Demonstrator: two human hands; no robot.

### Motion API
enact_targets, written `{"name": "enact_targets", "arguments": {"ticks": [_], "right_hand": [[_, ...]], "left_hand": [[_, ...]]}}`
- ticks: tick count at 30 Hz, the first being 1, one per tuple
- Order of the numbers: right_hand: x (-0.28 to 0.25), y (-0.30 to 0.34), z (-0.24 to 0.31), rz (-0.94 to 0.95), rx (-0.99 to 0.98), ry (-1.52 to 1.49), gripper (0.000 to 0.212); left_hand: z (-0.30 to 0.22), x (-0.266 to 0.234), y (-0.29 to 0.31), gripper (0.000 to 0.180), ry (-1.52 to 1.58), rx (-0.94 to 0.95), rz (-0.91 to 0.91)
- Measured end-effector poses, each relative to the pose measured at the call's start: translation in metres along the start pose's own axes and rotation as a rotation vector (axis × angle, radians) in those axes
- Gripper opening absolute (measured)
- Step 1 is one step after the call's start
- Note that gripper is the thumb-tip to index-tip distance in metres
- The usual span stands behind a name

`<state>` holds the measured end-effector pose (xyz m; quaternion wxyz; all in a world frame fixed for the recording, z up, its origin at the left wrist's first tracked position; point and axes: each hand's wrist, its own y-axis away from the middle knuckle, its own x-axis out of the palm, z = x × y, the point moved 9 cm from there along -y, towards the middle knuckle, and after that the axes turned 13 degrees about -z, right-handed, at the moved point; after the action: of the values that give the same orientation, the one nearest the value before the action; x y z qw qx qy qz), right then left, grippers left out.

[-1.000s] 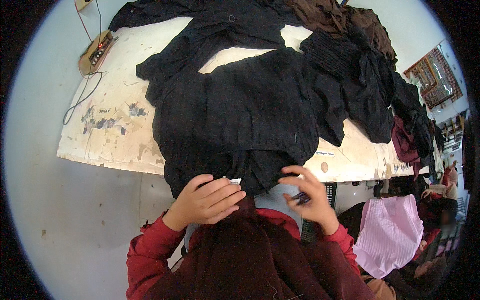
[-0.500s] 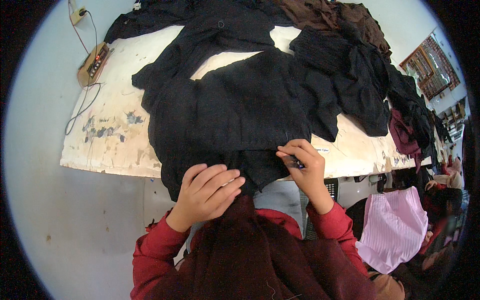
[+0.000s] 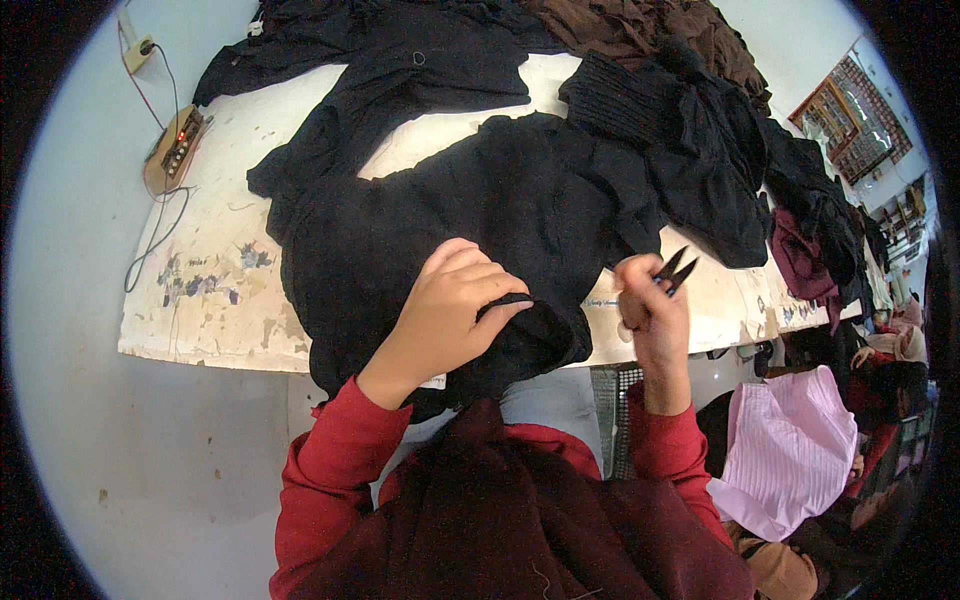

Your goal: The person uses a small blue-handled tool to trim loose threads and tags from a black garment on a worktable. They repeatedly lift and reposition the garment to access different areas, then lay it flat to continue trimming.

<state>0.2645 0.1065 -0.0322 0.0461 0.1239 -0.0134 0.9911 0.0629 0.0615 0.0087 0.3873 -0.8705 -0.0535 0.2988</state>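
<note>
Two hands, left pinching black cloth, right gripping snips, stained table, pale wall

Worn on the head — the left of two side-by-side fisheyes. Looks down and forward from above the near edge of the cream-topped worktable, upright and unmirrored. Centres roughly on the black garment at the worktable's near edge, close enough to fill much of the middle with it. Reaches out to the brown cloth heap on the worktable's far side and the pink striped cloth off its near side, rightward. Bends the worktable's near edge — noticeably.
</note>
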Motion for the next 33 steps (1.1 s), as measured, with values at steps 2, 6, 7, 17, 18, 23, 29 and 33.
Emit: {"name": "enact_targets", "arguments": {"ticks": [2, 6, 7, 17, 18, 23, 29, 33], "right_hand": [[-0.015, -0.011, 0.014, -0.068, -0.129, 0.128, 0.014], [0.013, 0.002, 0.040, 0.080, -0.418, 0.604, 0.031], [0.024, 0.004, 0.040, 0.197, -0.562, 0.505, 0.043], [0.036, 0.015, 0.040, 0.349, -0.261, 0.325, 0.037], [0.035, 0.016, 0.036, 0.372, -0.226, 0.331, 0.037], [0.044, 0.037, 0.026, 0.427, -0.191, 0.426, 0.039], [0.038, 0.042, 0.009, 0.368, -0.205, 0.299, 0.013], [0.019, 0.030, 0.024, 0.141, -0.218, 0.128, 0.005]], "left_hand": [[0.000, -0.001, -0.002, 0.010, 0.021, 0.010, -0.015], [0.001, -0.001, -0.003, 0.012, 0.028, 0.008, -0.016], [0.001, 0.000, -0.003, 0.012, 0.028, 0.006, -0.019], [0.004, 0.002, -0.001, 0.011, 0.032, -0.011, -0.022], [0.005, 0.002, 0.000, 0.010, 0.034, -0.021, -0.017], [0.007, 0.003, -0.001, 0.010, 0.034, -0.048, 0.008], [0.013, 0.007, 0.001, 0.010, 0.062, -0.053, 0.001], [0.018, 0.004, 0.006, 0.009, 0.118, -0.100, -0.036]]}}
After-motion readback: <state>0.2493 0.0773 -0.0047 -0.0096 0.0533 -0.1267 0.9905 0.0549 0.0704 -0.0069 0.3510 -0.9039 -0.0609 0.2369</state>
